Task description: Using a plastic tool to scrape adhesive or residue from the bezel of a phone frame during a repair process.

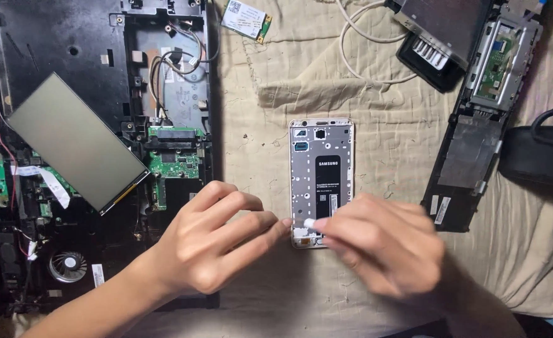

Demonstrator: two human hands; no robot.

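Lying opened at far left of the phone (321,181) is a laptop chassis (95,150), with a grey panel (76,141) resting on it. Nearer, the left hand (211,241) has its fingers loosely curled, gripping nothing; its fingertips (283,224) touch the phone's lower left edge. The phone lies on the cloth (264,112), back cover off, long axis running away from the person, camera end at the far side. At its lower end the right hand (383,247) pinches a small white piece (309,222) between fingertips; what the piece is cannot be told. Right of the phone lie a black cover (464,169) and a drive bay (498,62).

Risk: with only light bracing, the phone may slide on the soft cloth. The white piece may slip from the pinch.
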